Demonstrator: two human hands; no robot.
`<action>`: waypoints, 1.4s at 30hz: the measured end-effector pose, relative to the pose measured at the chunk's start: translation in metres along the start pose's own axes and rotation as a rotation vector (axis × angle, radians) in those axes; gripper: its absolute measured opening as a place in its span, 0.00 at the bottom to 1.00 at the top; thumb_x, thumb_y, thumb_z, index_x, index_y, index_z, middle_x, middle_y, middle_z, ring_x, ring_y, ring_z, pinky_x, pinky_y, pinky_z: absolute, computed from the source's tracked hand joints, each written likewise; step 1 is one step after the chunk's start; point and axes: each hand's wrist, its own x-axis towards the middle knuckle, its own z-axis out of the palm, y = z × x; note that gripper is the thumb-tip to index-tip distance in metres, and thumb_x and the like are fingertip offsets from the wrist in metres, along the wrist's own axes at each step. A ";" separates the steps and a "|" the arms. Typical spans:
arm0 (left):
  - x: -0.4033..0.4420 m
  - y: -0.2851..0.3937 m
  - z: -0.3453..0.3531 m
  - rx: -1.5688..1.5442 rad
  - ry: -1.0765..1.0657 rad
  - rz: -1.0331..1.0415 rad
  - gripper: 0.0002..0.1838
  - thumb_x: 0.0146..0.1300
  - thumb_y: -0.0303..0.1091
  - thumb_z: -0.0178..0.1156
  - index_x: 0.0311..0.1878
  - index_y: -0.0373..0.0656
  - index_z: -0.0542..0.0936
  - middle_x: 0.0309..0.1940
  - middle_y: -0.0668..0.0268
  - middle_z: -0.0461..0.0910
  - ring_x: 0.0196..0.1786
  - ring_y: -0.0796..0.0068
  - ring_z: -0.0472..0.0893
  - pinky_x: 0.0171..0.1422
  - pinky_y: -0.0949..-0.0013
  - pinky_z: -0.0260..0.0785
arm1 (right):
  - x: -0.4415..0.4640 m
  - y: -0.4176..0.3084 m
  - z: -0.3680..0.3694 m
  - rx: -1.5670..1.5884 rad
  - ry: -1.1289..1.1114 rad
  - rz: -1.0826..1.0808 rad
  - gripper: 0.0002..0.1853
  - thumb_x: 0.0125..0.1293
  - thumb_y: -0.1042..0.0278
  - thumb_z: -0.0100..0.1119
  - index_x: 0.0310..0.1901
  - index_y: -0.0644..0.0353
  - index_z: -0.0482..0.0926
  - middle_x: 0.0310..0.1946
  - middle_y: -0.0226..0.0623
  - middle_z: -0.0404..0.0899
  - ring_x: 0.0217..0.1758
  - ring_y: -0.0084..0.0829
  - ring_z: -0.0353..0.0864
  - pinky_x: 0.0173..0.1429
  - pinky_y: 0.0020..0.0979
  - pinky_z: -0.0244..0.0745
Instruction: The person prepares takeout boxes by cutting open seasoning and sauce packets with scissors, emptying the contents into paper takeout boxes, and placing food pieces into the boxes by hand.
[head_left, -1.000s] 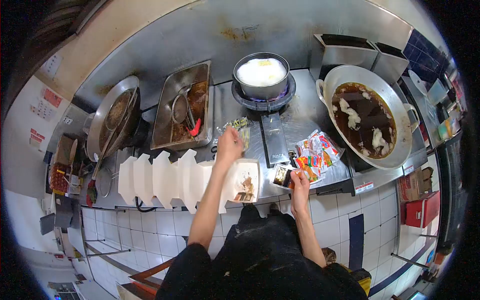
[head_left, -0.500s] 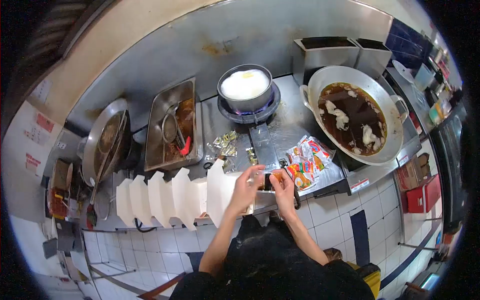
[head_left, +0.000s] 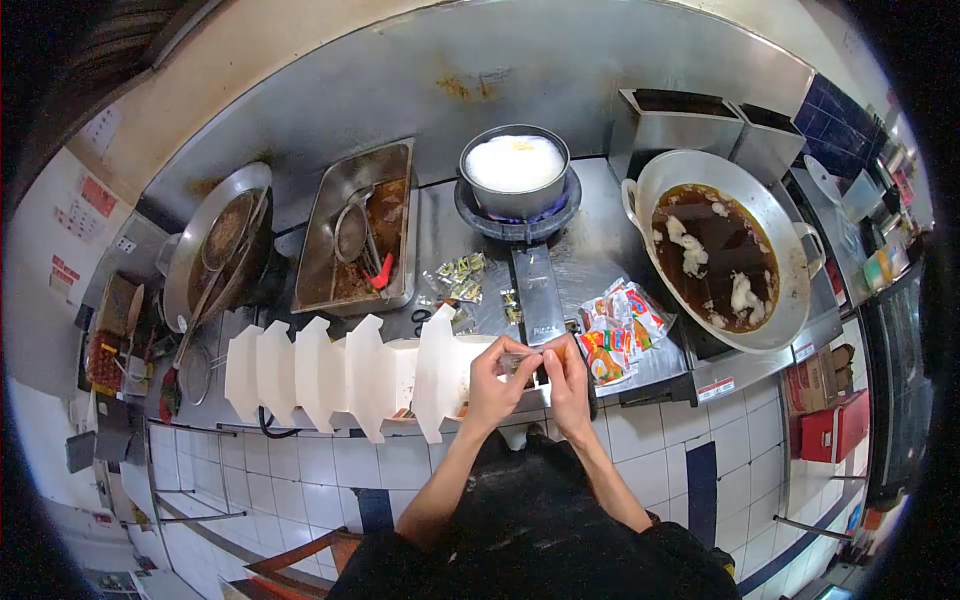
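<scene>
So, on my head view, left hand (head_left: 494,388) and right hand (head_left: 567,386) are both pinched on a small packet (head_left: 541,376), six o'clock from the pot (head_left: 515,192), mostly covered, can't read it. Froth (head_left: 514,163) hides the pot's insides; at nine o'clock, raised lids (head_left: 437,375) block most of the boxes (head_left: 405,372).

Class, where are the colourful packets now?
In the head view, the colourful packets lie right of centre on the steel counter, between the right hand and the pan of dark liquid.
</scene>
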 end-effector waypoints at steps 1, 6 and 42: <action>-0.001 0.003 0.001 -0.002 -0.003 -0.001 0.06 0.62 0.26 0.64 0.37 0.36 0.77 0.32 0.69 0.77 0.35 0.84 0.75 0.41 0.77 0.68 | 0.001 -0.007 -0.001 -0.080 -0.002 -0.091 0.08 0.71 0.70 0.47 0.36 0.65 0.71 0.29 0.34 0.68 0.34 0.25 0.67 0.40 0.27 0.65; 0.002 0.031 0.000 0.173 -0.026 0.061 0.05 0.60 0.25 0.64 0.34 0.35 0.78 0.30 0.66 0.79 0.36 0.79 0.80 0.42 0.73 0.72 | 0.002 -0.030 -0.005 -0.312 0.065 -0.271 0.03 0.65 0.77 0.54 0.35 0.66 0.76 0.27 0.35 0.70 0.32 0.29 0.70 0.34 0.28 0.66; 0.011 0.097 -0.004 0.679 -0.010 0.648 0.10 0.51 0.27 0.68 0.35 0.38 0.77 0.32 0.62 0.78 0.35 0.59 0.77 0.41 0.62 0.70 | 0.009 -0.077 -0.022 -0.479 0.217 -0.531 0.06 0.63 0.78 0.53 0.29 0.63 0.78 0.28 0.35 0.79 0.38 0.37 0.80 0.69 0.48 0.60</action>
